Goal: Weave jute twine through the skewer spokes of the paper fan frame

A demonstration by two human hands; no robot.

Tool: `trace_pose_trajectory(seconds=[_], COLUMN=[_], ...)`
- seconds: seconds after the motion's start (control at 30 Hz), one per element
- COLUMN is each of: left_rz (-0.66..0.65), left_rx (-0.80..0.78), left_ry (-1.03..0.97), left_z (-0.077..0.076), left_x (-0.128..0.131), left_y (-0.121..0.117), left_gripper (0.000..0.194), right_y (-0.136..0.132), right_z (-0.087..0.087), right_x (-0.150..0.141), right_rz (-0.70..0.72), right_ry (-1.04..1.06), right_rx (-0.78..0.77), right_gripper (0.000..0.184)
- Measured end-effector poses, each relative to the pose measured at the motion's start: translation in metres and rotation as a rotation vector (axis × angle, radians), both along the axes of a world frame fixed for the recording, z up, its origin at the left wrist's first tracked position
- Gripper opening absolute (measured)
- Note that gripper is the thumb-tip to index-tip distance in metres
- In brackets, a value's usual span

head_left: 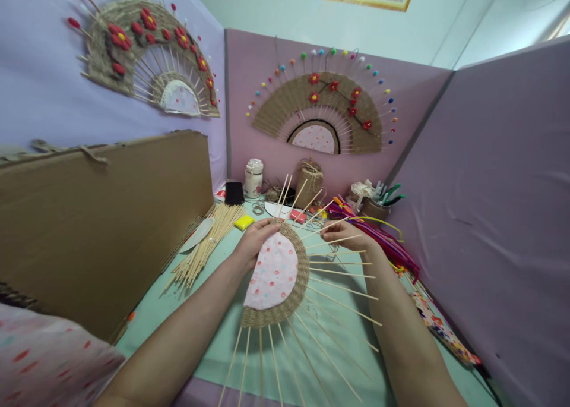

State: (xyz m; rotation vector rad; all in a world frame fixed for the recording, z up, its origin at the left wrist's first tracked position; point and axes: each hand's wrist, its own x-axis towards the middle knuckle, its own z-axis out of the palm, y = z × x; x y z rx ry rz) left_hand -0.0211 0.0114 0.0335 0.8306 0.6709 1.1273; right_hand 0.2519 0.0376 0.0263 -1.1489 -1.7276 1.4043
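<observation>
My left hand (258, 240) is closed on the upper left edge of a half-round fan (301, 270), its thumb lying over the front. The fan has a white cloth centre (274, 270) with small red and blue prints, bordered by a woven tan cord band. Thin bamboo sticks (342, 272) radiate from that band. My right hand (342, 233) is at the fan's upper right, among the stick ends, fingers pinched together. Whatever those fingers grip, if anything, is too small to make out.
A bundle of bamboo sticks (202, 249) and a yellow packet (244, 221) lie left. Behind stand a white jar (253, 178) and a twine spool (308, 184). Purple pipe cleaners (378, 237) lie right. A cardboard panel (107, 217) borders the left; finished fans (285, 107) hang behind.
</observation>
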Motion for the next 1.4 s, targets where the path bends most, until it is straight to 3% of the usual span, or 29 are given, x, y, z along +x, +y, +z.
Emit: trace_pose_trajectory(seconds=[0.13, 0.27, 0.53, 0.73, 0.93, 1.07, 1.23, 1.33, 1.4], left_rz=[0.019, 0.033, 0.027, 0.01, 0.012, 0.016, 0.029, 0.077, 0.112], left_rx=[0.003, 0.011, 0.034, 0.038, 0.038, 0.033, 0.018, 0.016, 0.016], left_ry=[0.016, 0.042, 0.073, 0.052, 0.049, 0.053, 0.005, -0.034, -0.057], left_z=[-0.003, -0.005, -0.003, -0.002, -0.005, -0.005, -0.001, 0.003, 0.005], left_x=[0.001, 0.001, 0.002, 0.004, 0.004, 0.004, 0.001, -0.004, -0.007], left_y=[0.001, 0.001, 0.001, -0.002, -0.001, -0.001, 0.0, 0.002, 0.004], left_gripper=[0.024, 0.027, 0.028, 0.027, 0.027, 0.027, 0.028, 0.03, 0.032], right_y=[0.008, 0.017, 0.02, 0.033, 0.034, 0.022, 0.011, 0.004, -0.002], right_z=[-0.003, 0.001, 0.041, 0.072, 0.09, 0.082, 0.046, 0.025, 0.019], right_x=[0.002, 0.003, 0.004, -0.009, -0.018, -0.011, 0.002, 0.002, -0.003], right_rz=[-0.194, -0.274, -0.34, -0.388, -0.406, -0.436, -0.426, -0.317, -0.144], right_ry=[-0.008, -0.069, -0.13, -0.23, -0.164, -0.107, -0.049, -0.072, -0.128], right_rx=[0.073, 0.148, 0.348, 0.583, 0.652, 0.635, 0.415, 0.293, 0.213], right_gripper=[0.034, 0.034, 0.036, 0.032, 0.031, 0.028, 0.032, 0.033, 0.032])
